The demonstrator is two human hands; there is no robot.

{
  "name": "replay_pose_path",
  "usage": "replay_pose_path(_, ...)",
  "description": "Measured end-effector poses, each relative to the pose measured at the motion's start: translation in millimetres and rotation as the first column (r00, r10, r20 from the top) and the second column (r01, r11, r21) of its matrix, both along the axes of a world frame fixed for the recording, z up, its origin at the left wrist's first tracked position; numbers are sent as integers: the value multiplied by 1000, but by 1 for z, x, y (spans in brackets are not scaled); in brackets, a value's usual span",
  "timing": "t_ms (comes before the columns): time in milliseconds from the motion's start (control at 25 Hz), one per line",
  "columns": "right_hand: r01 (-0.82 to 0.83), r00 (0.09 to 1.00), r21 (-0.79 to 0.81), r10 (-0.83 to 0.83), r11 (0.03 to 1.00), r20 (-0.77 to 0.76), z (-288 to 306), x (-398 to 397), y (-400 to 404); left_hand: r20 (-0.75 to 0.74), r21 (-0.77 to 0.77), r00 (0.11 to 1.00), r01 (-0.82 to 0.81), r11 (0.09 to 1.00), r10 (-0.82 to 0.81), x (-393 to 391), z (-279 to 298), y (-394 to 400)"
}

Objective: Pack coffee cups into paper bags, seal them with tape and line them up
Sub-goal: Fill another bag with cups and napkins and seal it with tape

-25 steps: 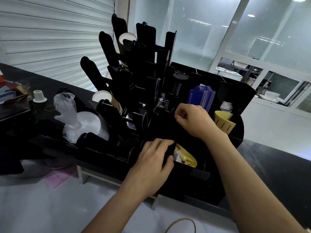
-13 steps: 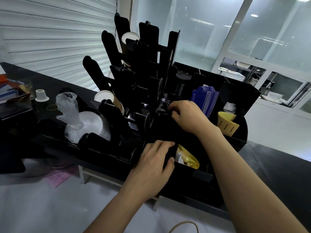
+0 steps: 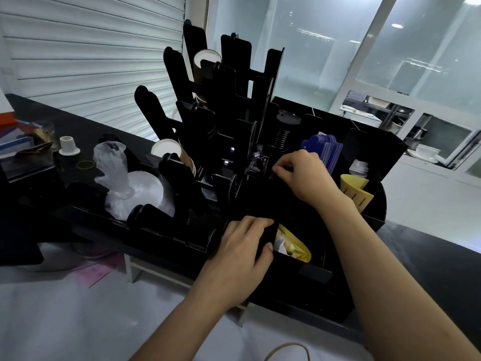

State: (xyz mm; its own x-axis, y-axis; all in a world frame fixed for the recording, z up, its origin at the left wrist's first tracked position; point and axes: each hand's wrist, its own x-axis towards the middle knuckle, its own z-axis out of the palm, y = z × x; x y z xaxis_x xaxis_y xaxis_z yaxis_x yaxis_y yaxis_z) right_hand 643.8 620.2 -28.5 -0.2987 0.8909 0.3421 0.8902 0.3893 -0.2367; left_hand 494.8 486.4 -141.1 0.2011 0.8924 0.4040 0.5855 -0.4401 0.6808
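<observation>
Cups (image 3: 166, 149) light, thin, easy to squash; hold sides softly. Left grip (image 3: 242, 246) holds black rack (image 3: 263, 204) edge. Right grip (image 3: 303, 173) pinches something small, dark; cannot tell what.

Dim, cool overall. Light comes from ceiling fixtures reflected as glare streaks in glass panels (image 3: 338, 48). Black organizer (image 3: 234, 142) crushed to near-silhouette, little detail in its compartments. Wide-angle bending at edges, shutter (image 3: 78, 61) slats curve. Focus acceptable, slight softness.
</observation>
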Motion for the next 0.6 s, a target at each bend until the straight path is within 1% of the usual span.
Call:
replay_pose_path(200, 47, 984, 100, -29, 994, -176, 21, 17, -15, -4, 51, 1000, -2, 999, 2, 5, 8, -8)
replay_pose_path(360, 108, 959, 177, -55, 978, -280, 39, 27, -38, -14, 81, 1000, 11, 997, -10, 13, 21, -21)
replay_pose_path(600, 148, 937, 276, -45, 950, -347, 66, 46, -88, -30, 132, 999, 35, 991, -32, 21, 35, -48)
